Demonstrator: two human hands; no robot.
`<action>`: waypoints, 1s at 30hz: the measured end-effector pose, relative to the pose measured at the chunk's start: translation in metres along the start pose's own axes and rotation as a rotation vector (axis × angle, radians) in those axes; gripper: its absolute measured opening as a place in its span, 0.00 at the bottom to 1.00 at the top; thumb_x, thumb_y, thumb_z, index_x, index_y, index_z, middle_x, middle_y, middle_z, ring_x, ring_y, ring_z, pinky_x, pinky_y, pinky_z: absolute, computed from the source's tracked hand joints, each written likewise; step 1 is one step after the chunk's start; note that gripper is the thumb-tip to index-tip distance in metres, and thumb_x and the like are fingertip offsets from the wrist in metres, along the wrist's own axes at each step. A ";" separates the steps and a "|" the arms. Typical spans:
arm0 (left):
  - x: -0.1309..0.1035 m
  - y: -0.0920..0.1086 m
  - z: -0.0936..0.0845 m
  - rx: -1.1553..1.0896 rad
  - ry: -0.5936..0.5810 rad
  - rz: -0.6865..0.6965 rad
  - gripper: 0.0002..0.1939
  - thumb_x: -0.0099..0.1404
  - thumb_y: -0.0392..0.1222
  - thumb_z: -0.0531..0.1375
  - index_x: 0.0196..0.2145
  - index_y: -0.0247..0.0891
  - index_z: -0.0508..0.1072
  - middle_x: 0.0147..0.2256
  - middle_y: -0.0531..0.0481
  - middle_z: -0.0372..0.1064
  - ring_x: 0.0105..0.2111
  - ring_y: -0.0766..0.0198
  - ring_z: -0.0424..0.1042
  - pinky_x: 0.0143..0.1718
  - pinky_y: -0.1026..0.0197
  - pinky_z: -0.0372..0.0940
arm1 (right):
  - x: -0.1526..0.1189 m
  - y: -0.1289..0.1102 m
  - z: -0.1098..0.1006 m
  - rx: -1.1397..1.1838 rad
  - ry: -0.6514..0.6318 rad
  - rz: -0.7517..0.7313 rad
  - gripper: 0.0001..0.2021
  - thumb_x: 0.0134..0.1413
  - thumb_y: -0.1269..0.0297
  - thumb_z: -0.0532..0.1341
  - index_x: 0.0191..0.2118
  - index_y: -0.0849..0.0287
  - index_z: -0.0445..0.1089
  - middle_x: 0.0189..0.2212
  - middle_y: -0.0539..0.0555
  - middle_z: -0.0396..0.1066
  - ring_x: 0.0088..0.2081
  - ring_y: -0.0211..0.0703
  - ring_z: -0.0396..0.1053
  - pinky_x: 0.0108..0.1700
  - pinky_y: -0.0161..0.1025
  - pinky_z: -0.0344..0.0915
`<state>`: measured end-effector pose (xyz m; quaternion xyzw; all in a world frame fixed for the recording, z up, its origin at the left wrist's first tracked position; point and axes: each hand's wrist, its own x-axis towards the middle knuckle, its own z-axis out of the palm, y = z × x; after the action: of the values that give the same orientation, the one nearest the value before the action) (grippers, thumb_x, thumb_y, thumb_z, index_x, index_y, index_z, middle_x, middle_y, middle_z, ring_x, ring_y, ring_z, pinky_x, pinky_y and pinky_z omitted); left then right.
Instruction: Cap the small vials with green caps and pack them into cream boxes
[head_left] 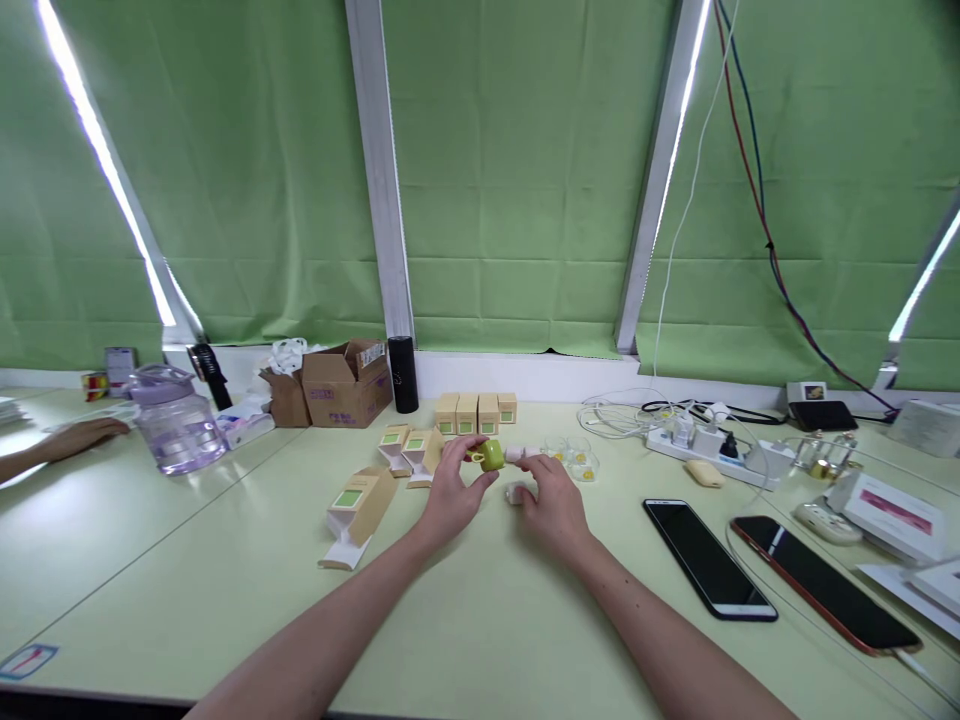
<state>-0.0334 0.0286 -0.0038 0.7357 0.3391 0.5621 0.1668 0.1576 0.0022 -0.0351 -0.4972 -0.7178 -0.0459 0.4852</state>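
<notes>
One table (465, 660) carries it all. Opened carton (373, 500) at 9 o'clock from left hand (454, 490), whose thumb and fingers pinch nearly closed on the green cup-shaped piece (492, 456). Right hand (556, 500): half-curled, thumb and index apart; can't tell if it grips. That piece: person's 12 o'clock, between hands; pale cylinder (514, 453) at its 3 o'clock. Probably best: pinch by the sides, light pressure.
</notes>
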 end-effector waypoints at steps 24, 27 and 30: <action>0.006 -0.004 0.000 -0.611 -0.047 -0.319 0.28 0.51 0.37 0.74 0.50 0.38 0.73 0.49 0.43 0.75 0.48 0.56 0.75 0.53 0.53 0.68 | 0.015 -0.006 -0.003 0.677 -0.058 0.458 0.22 0.55 0.43 0.64 0.42 0.58 0.78 0.36 0.57 0.78 0.35 0.48 0.69 0.35 0.41 0.64; 0.006 -0.003 0.000 -0.574 -0.054 -0.304 0.27 0.51 0.36 0.74 0.49 0.38 0.73 0.49 0.43 0.75 0.48 0.56 0.74 0.54 0.52 0.68 | 0.019 -0.007 -0.004 1.016 -0.033 0.621 0.26 0.46 0.39 0.68 0.39 0.59 0.79 0.35 0.58 0.77 0.33 0.45 0.67 0.29 0.37 0.61; 0.005 -0.002 -0.001 -0.531 -0.062 -0.294 0.27 0.51 0.35 0.73 0.49 0.38 0.73 0.49 0.42 0.75 0.47 0.56 0.74 0.53 0.52 0.68 | 0.018 -0.011 -0.007 1.205 -0.046 0.709 0.25 0.43 0.41 0.72 0.37 0.58 0.80 0.37 0.58 0.77 0.34 0.43 0.66 0.28 0.36 0.61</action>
<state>-0.0339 0.0330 -0.0011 0.6262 0.2779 0.5781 0.4432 0.1528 0.0049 -0.0133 -0.3466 -0.4226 0.5318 0.6469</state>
